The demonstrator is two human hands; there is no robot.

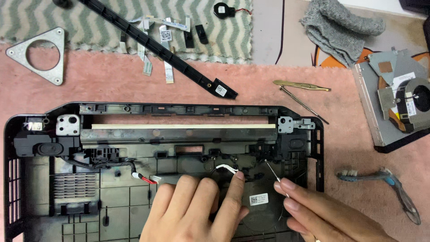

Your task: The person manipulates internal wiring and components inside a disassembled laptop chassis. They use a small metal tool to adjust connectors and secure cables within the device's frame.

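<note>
A black laptop case (pixel 45 179), stripped nearly bare, lies open on a pink cloth (pixel 349 130). Inside it sit one round black disc with a white sticker (pixel 259 199), one red and black wire (pixel 139 175), two metal hinge brackets and one small white cable (pixel 226 168) near the middle. The left hand (pixel 192 210) rests in the case with fingers loosely curled, its forefinger tip pressing on the white cable. The right hand (pixel 322 215) pinches a thin screwdriver (pixel 274 174) between closed fingertips, its tip down just beside the cable. Outside the case lie one toothbrush (pixel 385 179), one gold tweezers (pixel 301 85), a second screwdriver (pixel 304 105), one cooling fan (pixel 414 102), one grey cloth (pixel 340 27), one metal triangle (pixel 40 54) and one long black strip (pixel 156 45).
</note>
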